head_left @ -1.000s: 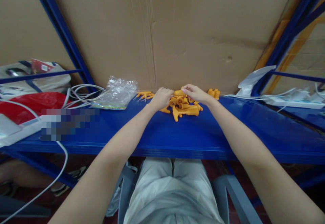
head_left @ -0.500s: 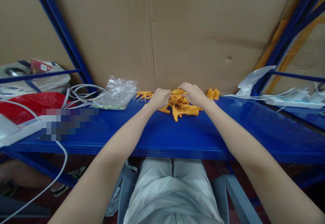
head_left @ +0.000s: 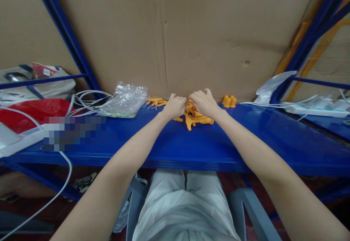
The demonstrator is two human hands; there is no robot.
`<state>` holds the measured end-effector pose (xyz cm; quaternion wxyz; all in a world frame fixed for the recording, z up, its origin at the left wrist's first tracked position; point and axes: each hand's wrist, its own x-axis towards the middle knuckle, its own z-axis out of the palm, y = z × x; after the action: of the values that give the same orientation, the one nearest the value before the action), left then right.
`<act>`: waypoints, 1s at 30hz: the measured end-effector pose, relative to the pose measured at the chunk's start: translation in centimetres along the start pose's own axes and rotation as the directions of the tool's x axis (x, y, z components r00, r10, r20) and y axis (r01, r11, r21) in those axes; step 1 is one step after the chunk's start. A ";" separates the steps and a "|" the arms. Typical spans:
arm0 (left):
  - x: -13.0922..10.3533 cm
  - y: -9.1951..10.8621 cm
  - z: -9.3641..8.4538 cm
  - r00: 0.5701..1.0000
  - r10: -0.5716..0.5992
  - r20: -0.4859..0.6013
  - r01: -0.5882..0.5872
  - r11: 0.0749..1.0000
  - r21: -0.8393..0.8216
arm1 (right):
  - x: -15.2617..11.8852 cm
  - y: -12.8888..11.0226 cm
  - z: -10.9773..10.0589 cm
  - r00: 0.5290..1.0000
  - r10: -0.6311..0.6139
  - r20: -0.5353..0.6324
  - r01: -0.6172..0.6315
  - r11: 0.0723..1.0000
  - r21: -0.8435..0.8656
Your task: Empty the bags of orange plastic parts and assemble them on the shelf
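Observation:
My left hand (head_left: 177, 108) and my right hand (head_left: 204, 103) are close together over a heap of orange plastic parts (head_left: 197, 117) near the back of the blue table. The fingers of both hands are curled in, and a bit of an orange plastic part (head_left: 190, 101) shows between them. Most of that part is hidden by the fingers. In the heap lie tube-like pieces and a forked piece (head_left: 189, 123). More orange branching pieces (head_left: 156, 102), with small dark spiral bits beside them, lie left of my left hand. A pair of short orange cylinders (head_left: 229, 101) stands to the right.
Clear plastic packaging (head_left: 124, 100) lies to the left on the blue table (head_left: 197, 150). White cables (head_left: 84, 100), a red bag (head_left: 41, 113) and a blurred patch are further left. A power strip (head_left: 314, 109) sits at right. Cardboard (head_left: 205, 37) walls the back between blue posts.
My hands have drawn closer together, with the right hand shifting left. They now cover more of the heap's upper part.

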<state>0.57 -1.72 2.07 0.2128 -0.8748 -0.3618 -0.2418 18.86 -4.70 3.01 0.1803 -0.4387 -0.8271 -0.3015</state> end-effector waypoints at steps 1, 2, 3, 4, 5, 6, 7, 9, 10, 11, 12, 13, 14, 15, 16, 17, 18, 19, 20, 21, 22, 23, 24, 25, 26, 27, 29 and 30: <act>0.0 0.1 -0.1 1.000 -0.013 0.011 0.013 1.000 0.003 | 0.0 -0.1 -0.1 1.000 0.002 -0.008 -0.002 1.000 -0.019; 0.1 0.2 -0.2 0.999 -0.026 0.021 0.026 1.000 0.006 | 0.0 -0.1 -0.2 1.000 0.004 -0.015 -0.004 1.000 -0.031; 0.1 0.2 -0.2 0.999 -0.037 0.029 0.037 0.999 0.008 | -0.1 -0.1 -0.3 1.000 0.004 -0.021 -0.005 0.999 -0.038; 0.1 0.3 -0.3 0.998 -0.045 0.033 0.045 0.999 0.007 | -0.1 -0.2 -0.3 1.000 0.002 -0.026 -0.003 0.999 -0.040; 0.1 0.3 -0.4 0.998 -0.052 0.034 0.052 0.999 0.004 | -0.1 -0.2 -0.3 1.000 -0.003 -0.031 0.001 0.999 -0.039; 0.1 0.3 -0.4 0.998 -0.056 0.033 0.056 0.998 0.001 | -0.1 -0.2 -0.2 0.999 -0.010 -0.037 0.009 0.999 -0.038; 0.1 0.2 -0.4 0.998 -0.059 0.031 0.059 0.998 -0.001 | -0.1 -0.2 -0.2 0.999 -0.019 -0.044 0.017 0.999 -0.037; 0.0 0.1 -0.2 0.998 -0.056 0.021 0.056 0.998 -0.008 | -0.1 -0.2 0.1 0.998 -0.028 -0.053 0.026 0.999 -0.033; 0.0 0.0 -0.1 0.999 -0.051 0.011 0.051 0.999 -0.015 | -0.1 -0.2 0.2 0.998 -0.028 -0.054 0.026 0.999 -0.026; 0.0 -0.1 0.0 0.999 -0.043 0.000 0.043 0.999 -0.022 | -0.1 -0.2 0.3 0.998 -0.026 -0.051 0.025 1.000 -0.016; -0.1 -0.3 0.1 0.999 -0.036 -0.011 0.035 0.999 -0.029 | -0.1 -0.2 0.4 0.999 -0.023 -0.046 0.023 1.000 -0.004; -0.1 -0.4 0.1 0.999 -0.030 -0.019 0.030 0.999 -0.032 | -0.1 -0.2 0.5 0.999 -0.021 -0.039 0.021 1.000 0.011; -0.2 -0.5 0.2 0.999 -0.028 -0.024 0.027 0.999 -0.030 | -0.1 -0.1 0.7 0.999 -0.021 -0.031 0.022 0.999 0.027; -0.2 -0.6 0.3 0.999 -0.028 -0.024 0.027 0.999 -0.022 | -0.1 -0.1 0.8 1.000 -0.021 -0.023 0.022 0.999 0.043; -0.2 -0.6 0.3 0.999 -0.029 -0.019 0.029 1.000 -0.010 | -0.1 -0.1 0.8 1.000 -0.020 -0.012 0.020 0.998 0.057; -0.3 -0.6 0.3 0.999 -0.030 -0.012 0.030 1.000 0.004 | 0.0 -0.1 0.9 1.000 -0.018 0.000 0.018 0.998 0.067; -0.3 -0.6 0.3 1.000 -0.030 -0.004 0.030 0.999 0.017 | 0.0 -0.1 1.0 1.000 -0.016 0.013 0.015 0.997 0.071; -0.3 -0.6 0.3 1.000 -0.028 0.004 0.028 0.999 0.027 | 0.0 -0.1 1.0 1.000 -0.016 0.027 0.014 0.997 0.070; -0.3 -0.6 0.2 1.000 -0.025 0.010 0.025 0.999 0.031 | 0.0 -0.1 1.0 0.999 -0.018 0.040 0.016 0.998 0.063; -0.3 -0.5 0.2 1.000 -0.022 0.013 0.022 0.999 0.031 | 0.1 -0.1 0.9 0.998 -0.023 0.050 0.021 0.998 0.054; -0.3 -0.5 0.2 1.000 -0.021 0.014 0.021 0.999 0.024 | 0.1 -0.1 0.9 0.998 -0.029 0.054 0.026 0.999 0.042; -0.3 -0.4 0.1 1.000 -0.023 0.012 0.023 1.000 0.014 | 0.1 -0.1 0.8 0.998 -0.035 0.053 0.033 0.999 0.028; -0.3 -0.4 0.1 1.000 -0.028 0.010 0.028 1.000 0.001 | 0.1 -0.1 0.7 0.998 -0.041 0.047 0.041 0.999 0.012; -0.3 -0.3 0.0 0.999 -0.035 0.009 0.035 0.999 -0.012 | 0.0 -0.1 0.6 0.998 -0.047 0.036 0.047 0.999 -0.004; -0.3 -0.3 0.0 0.999 -0.041 0.009 0.042 0.999 -0.022 | 0.0 -0.1 0.6 0.998 -0.051 0.020 0.052 0.998 -0.020; -0.2 -0.2 -0.1 0.999 -0.046 0.008 0.047 0.998 -0.030 | 0.0 -0.1 0.5 0.998 -0.055 0.005 0.056 0.998 -0.033; -0.2 -0.1 -0.2 0.999 -0.047 0.006 0.047 0.998 -0.034 | -0.1 -0.1 0.4 0.998 -0.058 -0.015 0.057 0.997 -0.050; -0.2 0.0 -0.2 0.999 -0.044 0.005 0.044 0.999 -0.032 | -0.1 -0.1 0.3 0.998 -0.054 -0.019 0.053 0.997 -0.055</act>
<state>0.38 -1.93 2.11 0.1926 -0.8705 -0.3774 -0.2505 18.81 -4.65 2.67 0.1687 -0.4181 -0.8282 -0.3330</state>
